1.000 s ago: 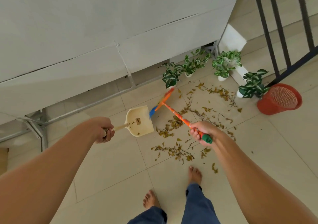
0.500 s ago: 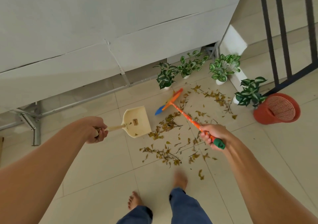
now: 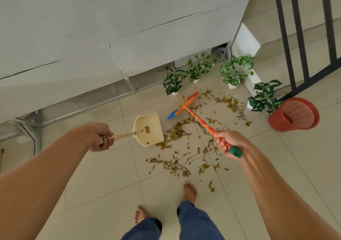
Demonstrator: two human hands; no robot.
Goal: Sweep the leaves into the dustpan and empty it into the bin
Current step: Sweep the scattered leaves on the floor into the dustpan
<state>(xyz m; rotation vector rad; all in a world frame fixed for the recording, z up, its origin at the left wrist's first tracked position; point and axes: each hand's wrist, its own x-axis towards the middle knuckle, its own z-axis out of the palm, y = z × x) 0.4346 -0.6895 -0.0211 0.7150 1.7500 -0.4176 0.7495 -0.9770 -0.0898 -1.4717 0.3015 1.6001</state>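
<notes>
Left hand (image 3: pixel 100 138) is wrapped around the handle of the cream plastic dustpan (image 3: pixel 149 129), whose open edge sits right at the nearest clump of dry yellow-brown leaves (image 3: pixel 177 134) on the beige tiled floor (image 3: pixel 103 184). Right hand (image 3: pixel 229 143) is fisted on the orange patterned broom (image 3: pixel 201 121) near its green end cap, the orange-and-blue head out past the leaves by the small potted green plants (image 3: pixel 193 70). The red mesh plastic bin (image 3: pixel 295 114) stands off to the right, well apart from both hands. Compared with a second ago, the broom head has swung away from the dustpan, further out toward the plants.
</notes>
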